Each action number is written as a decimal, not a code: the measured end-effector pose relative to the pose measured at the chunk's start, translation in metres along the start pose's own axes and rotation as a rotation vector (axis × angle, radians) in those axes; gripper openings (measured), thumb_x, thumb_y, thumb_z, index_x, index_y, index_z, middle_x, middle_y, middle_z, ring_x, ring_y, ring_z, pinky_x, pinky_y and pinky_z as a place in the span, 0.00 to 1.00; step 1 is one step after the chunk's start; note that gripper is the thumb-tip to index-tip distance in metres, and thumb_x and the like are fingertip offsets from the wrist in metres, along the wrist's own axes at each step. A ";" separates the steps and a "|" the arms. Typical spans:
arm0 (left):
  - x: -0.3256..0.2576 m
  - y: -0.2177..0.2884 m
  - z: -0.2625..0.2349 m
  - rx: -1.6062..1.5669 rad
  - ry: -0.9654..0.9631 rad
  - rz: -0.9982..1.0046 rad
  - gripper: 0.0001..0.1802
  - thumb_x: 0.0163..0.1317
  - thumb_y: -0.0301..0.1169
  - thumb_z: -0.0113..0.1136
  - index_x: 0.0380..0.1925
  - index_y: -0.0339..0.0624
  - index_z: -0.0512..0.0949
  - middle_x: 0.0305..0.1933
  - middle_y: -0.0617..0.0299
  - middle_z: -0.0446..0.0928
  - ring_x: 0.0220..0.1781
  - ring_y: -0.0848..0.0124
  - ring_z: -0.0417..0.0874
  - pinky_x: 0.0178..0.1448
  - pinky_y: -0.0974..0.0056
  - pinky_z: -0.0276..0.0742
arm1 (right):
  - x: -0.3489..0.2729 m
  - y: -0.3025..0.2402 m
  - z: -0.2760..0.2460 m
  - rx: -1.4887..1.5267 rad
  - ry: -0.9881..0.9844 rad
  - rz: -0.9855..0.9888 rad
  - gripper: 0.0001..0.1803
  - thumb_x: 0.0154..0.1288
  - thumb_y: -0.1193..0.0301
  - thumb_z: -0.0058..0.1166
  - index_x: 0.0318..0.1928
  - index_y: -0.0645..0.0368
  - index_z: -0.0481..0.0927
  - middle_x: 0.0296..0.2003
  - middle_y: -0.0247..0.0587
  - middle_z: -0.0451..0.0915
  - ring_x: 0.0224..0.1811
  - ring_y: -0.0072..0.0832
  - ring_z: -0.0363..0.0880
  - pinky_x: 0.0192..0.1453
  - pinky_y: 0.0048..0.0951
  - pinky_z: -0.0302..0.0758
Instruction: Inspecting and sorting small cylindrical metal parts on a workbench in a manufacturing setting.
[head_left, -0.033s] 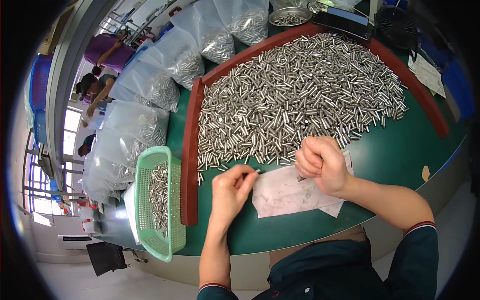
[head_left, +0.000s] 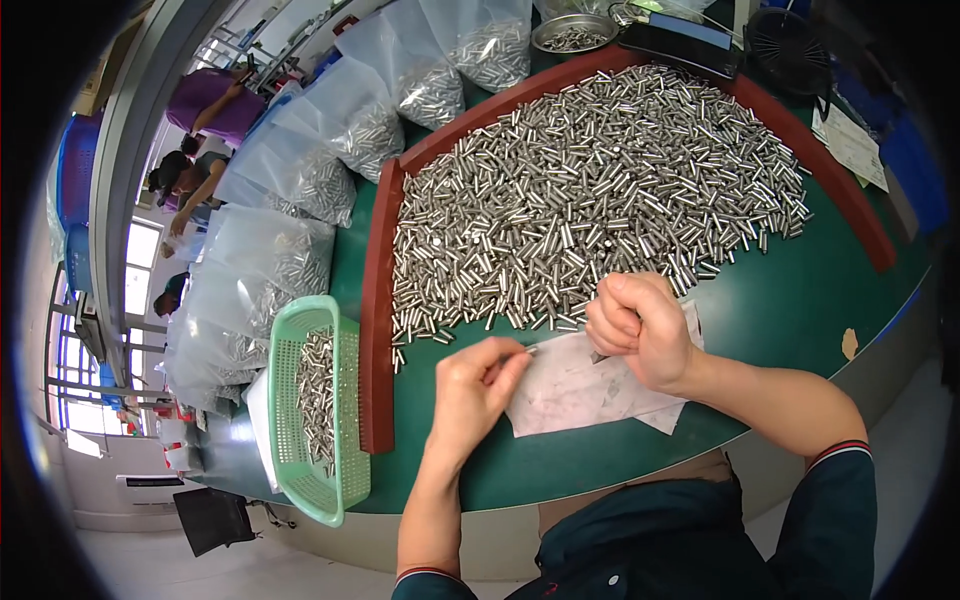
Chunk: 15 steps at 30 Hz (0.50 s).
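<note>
My left hand (head_left: 478, 388) is closed in a pinch, a small metal pin (head_left: 531, 350) showing at its fingertips over the left end of a smudged pale cloth (head_left: 570, 388). My right hand (head_left: 640, 330) makes a fist above the cloth's right part. A small dark grey bit (head_left: 598, 356) shows under the fist's lower edge; what the fist holds is hidden by the fingers. Beyond both hands spreads a wide heap of short shiny metal pins (head_left: 600, 190) on the green table (head_left: 820, 300).
Dark red rails (head_left: 377, 320) border the heap. Left of them stands a light green basket (head_left: 348, 420) holding pins. Clear bags of pins (head_left: 270, 260) line the far left. At the back are a metal bowl (head_left: 575, 36), a phone (head_left: 680, 48) and a black fan (head_left: 790, 50). People (head_left: 185, 180) work beyond.
My left hand has moved slightly right, bringing the pin over the cloth. The right fist stays nearly in place.
</note>
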<state>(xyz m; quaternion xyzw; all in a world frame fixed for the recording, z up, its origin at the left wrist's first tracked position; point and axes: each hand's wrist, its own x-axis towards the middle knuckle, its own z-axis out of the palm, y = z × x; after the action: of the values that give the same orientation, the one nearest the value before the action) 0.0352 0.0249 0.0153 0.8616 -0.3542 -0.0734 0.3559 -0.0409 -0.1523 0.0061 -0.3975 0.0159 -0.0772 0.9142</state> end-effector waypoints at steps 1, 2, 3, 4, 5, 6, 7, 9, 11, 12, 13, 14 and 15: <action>-0.002 0.008 0.007 0.011 -0.052 0.040 0.03 0.46 0.24 0.61 0.22 0.37 0.76 0.15 0.59 0.70 0.15 0.71 0.68 0.21 0.68 0.64 | -0.001 -0.001 0.001 0.008 0.010 0.003 0.22 0.61 0.66 0.33 0.10 0.53 0.53 0.06 0.28 0.51 0.10 0.17 0.44 0.15 0.22 0.44; -0.002 0.010 0.013 0.008 -0.057 0.103 0.03 0.45 0.24 0.61 0.22 0.38 0.76 0.16 0.58 0.71 0.16 0.67 0.71 0.22 0.66 0.66 | -0.002 -0.002 0.001 0.013 0.010 0.003 0.22 0.62 0.66 0.33 0.10 0.53 0.53 0.06 0.28 0.52 0.10 0.17 0.44 0.15 0.22 0.44; -0.002 0.010 0.019 0.006 -0.063 0.164 0.03 0.45 0.25 0.61 0.22 0.38 0.76 0.17 0.56 0.72 0.18 0.63 0.73 0.23 0.64 0.68 | -0.002 -0.001 0.000 0.014 0.003 -0.004 0.22 0.62 0.66 0.33 0.09 0.53 0.53 0.06 0.28 0.52 0.10 0.17 0.44 0.15 0.22 0.45; -0.003 0.009 0.022 0.028 -0.076 0.174 0.03 0.45 0.25 0.60 0.22 0.38 0.76 0.19 0.56 0.73 0.21 0.60 0.75 0.26 0.62 0.69 | -0.002 0.000 -0.001 0.015 -0.005 -0.011 0.22 0.62 0.66 0.33 0.09 0.53 0.53 0.06 0.28 0.52 0.10 0.17 0.44 0.16 0.22 0.45; -0.003 0.008 0.024 0.022 -0.084 0.177 0.03 0.45 0.25 0.60 0.22 0.38 0.76 0.19 0.56 0.73 0.21 0.60 0.75 0.26 0.62 0.69 | -0.002 -0.001 -0.001 0.013 -0.003 -0.005 0.22 0.62 0.66 0.33 0.10 0.53 0.53 0.07 0.28 0.52 0.10 0.17 0.44 0.16 0.22 0.45; -0.003 0.008 0.023 0.021 -0.074 0.179 0.03 0.45 0.25 0.60 0.22 0.38 0.76 0.19 0.56 0.73 0.21 0.60 0.75 0.26 0.63 0.69 | -0.002 0.000 -0.001 0.018 -0.004 -0.009 0.22 0.62 0.66 0.33 0.10 0.53 0.53 0.07 0.28 0.52 0.10 0.17 0.44 0.16 0.22 0.45; -0.003 0.007 0.023 0.021 -0.063 0.181 0.03 0.45 0.25 0.60 0.21 0.38 0.76 0.19 0.56 0.74 0.21 0.60 0.75 0.25 0.63 0.69 | -0.002 0.001 -0.002 0.023 -0.007 -0.013 0.22 0.62 0.66 0.33 0.10 0.53 0.54 0.07 0.28 0.52 0.10 0.17 0.44 0.16 0.22 0.45; -0.002 0.007 0.023 0.031 -0.064 0.187 0.03 0.45 0.25 0.60 0.22 0.38 0.76 0.19 0.56 0.74 0.21 0.61 0.75 0.25 0.63 0.69 | -0.001 0.000 -0.002 0.014 -0.006 -0.010 0.22 0.62 0.66 0.33 0.10 0.53 0.54 0.07 0.29 0.52 0.10 0.18 0.45 0.16 0.22 0.45; -0.001 0.006 0.025 0.040 -0.062 0.191 0.03 0.45 0.25 0.60 0.22 0.38 0.76 0.19 0.56 0.74 0.21 0.61 0.75 0.25 0.63 0.69 | 0.000 0.000 -0.003 0.016 -0.006 -0.010 0.22 0.62 0.66 0.33 0.10 0.53 0.54 0.07 0.29 0.52 0.10 0.18 0.45 0.16 0.22 0.46; -0.001 0.005 0.025 0.044 -0.062 0.196 0.04 0.45 0.25 0.61 0.22 0.38 0.76 0.19 0.56 0.74 0.21 0.61 0.75 0.25 0.63 0.69 | 0.000 0.000 -0.003 0.017 -0.004 -0.010 0.22 0.62 0.66 0.33 0.10 0.53 0.54 0.07 0.29 0.52 0.10 0.18 0.45 0.16 0.22 0.46; -0.001 0.005 0.025 0.048 -0.061 0.202 0.04 0.45 0.25 0.61 0.22 0.38 0.76 0.19 0.56 0.74 0.21 0.60 0.75 0.26 0.63 0.70 | 0.000 0.000 -0.003 0.014 -0.003 -0.008 0.22 0.62 0.66 0.33 0.10 0.53 0.54 0.07 0.29 0.52 0.10 0.17 0.45 0.16 0.22 0.46; 0.000 0.005 0.024 0.049 -0.062 0.203 0.04 0.45 0.25 0.61 0.22 0.38 0.76 0.19 0.56 0.74 0.21 0.60 0.75 0.26 0.63 0.70 | 0.001 -0.001 -0.002 0.010 -0.002 -0.008 0.22 0.62 0.67 0.33 0.10 0.53 0.54 0.07 0.29 0.52 0.10 0.17 0.44 0.16 0.22 0.46; -0.001 0.006 0.024 0.043 -0.054 0.198 0.03 0.45 0.25 0.61 0.21 0.38 0.76 0.19 0.56 0.74 0.21 0.61 0.75 0.25 0.64 0.69 | 0.000 0.000 -0.002 0.010 -0.003 -0.007 0.22 0.62 0.67 0.33 0.10 0.53 0.54 0.07 0.29 0.52 0.10 0.17 0.44 0.16 0.22 0.46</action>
<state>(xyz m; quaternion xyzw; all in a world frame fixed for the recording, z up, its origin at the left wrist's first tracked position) 0.0221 0.0090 0.0009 0.8274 -0.4488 -0.0534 0.3333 -0.0407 -0.1540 0.0048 -0.3928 0.0129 -0.0801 0.9160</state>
